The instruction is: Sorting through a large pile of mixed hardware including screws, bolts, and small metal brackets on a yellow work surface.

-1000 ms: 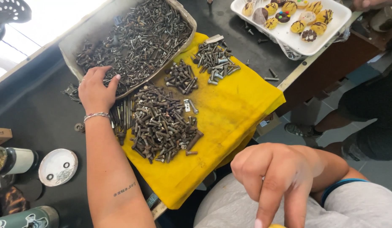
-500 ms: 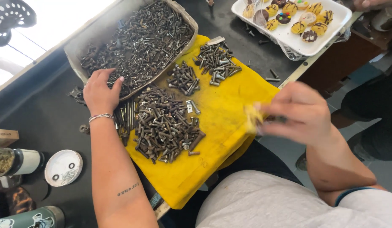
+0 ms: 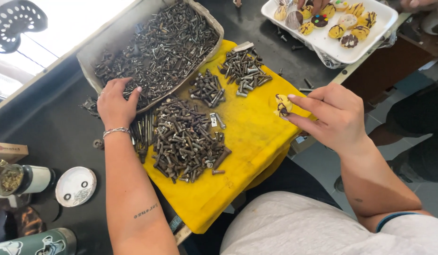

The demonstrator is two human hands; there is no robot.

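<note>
Because it is pinched only between thumb and fingertips, the small yellow-iced biscuit with dark chocolate stripes (image 3: 283, 105) in the right hand (image 3: 334, 118) looks light and brittle, with a glaze that would likely smear or crack under pressure; a light grip by its rim, as here, seems the safest hold. It hangs just above the right edge of the yellow cloth (image 3: 247, 137) that covers the near part of the dark tabletop (image 3: 49, 127). It is roundish, pale yellow, crossed by thin brown lines, and its underside is hidden. The left hand (image 3: 116, 100) rests with fingers spread and slightly curled on the near corner of the shallow grey tray of mixed dark metal bolts and screws (image 3: 155, 45), touching loose pieces there but not visibly gripping any. Sorted heaps of bolts (image 3: 183, 141) lie on the cloth between the two hands. At the far right corner a white rectangular tray of similar iced biscuits (image 3: 337, 26) stands, another person's fingers at its far rim.
</note>
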